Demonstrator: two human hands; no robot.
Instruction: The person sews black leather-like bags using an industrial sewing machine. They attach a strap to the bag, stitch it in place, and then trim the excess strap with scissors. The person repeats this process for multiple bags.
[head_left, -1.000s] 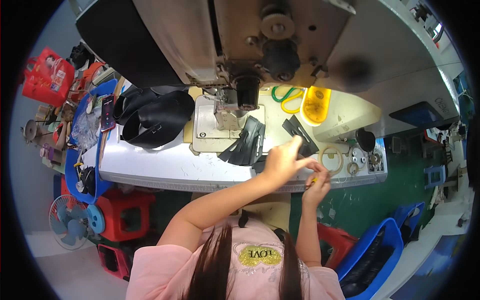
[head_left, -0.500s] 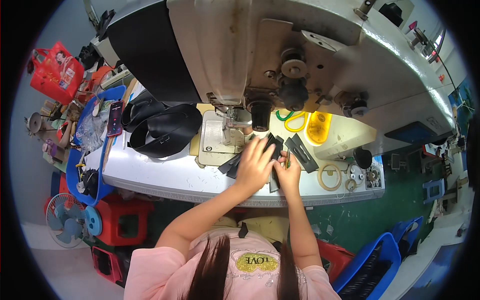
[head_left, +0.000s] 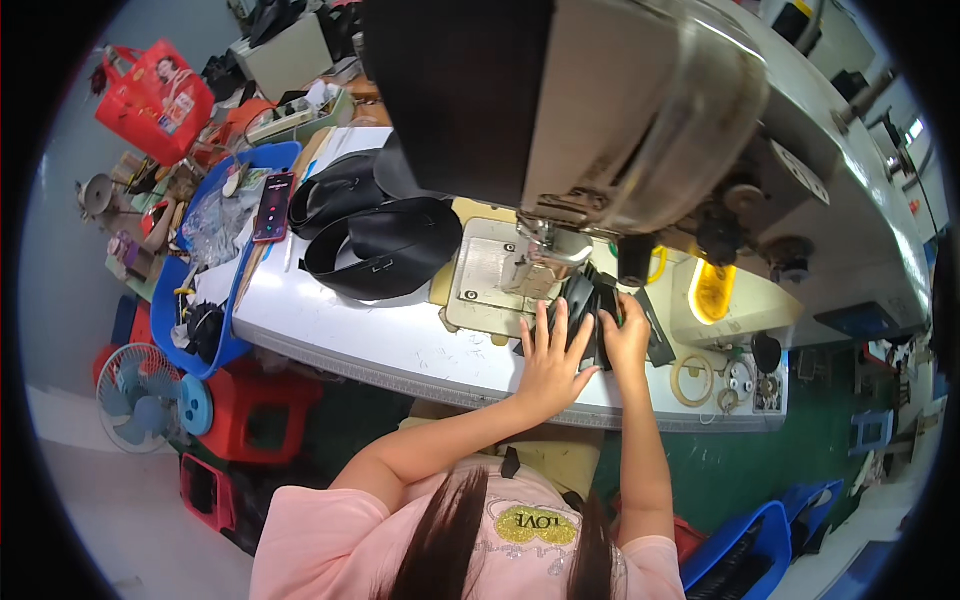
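Spread and flat, my left hand [head_left: 550,362] presses on black leather-like strips [head_left: 577,298] lying right of the sewing machine's needle plate [head_left: 487,262]. My right hand [head_left: 628,338] is curled at the right side of these strips, thumb and fingers bent inward. Something small and greenish shows between its fingers, too little of it to name. Another dark slotted piece [head_left: 657,335] lies just beyond the right hand. Above my fingers stands the presser foot [head_left: 538,272] of the sewing machine [head_left: 620,110].
Curved black leather pieces [head_left: 385,250] stand left of the needle plate. A phone [head_left: 273,208] lies near blue bins [head_left: 180,330]. At right are a yellow tray [head_left: 712,292], a tape roll [head_left: 691,381] and bobbins [head_left: 740,375]. A fan [head_left: 140,400] and red stool [head_left: 258,410] stand lower left.
The view has swung, so the machine and table sit differently in the picture. My left hand has slid off the strips' upper part toward me, its fingers wider apart; my right fingers have curled further.
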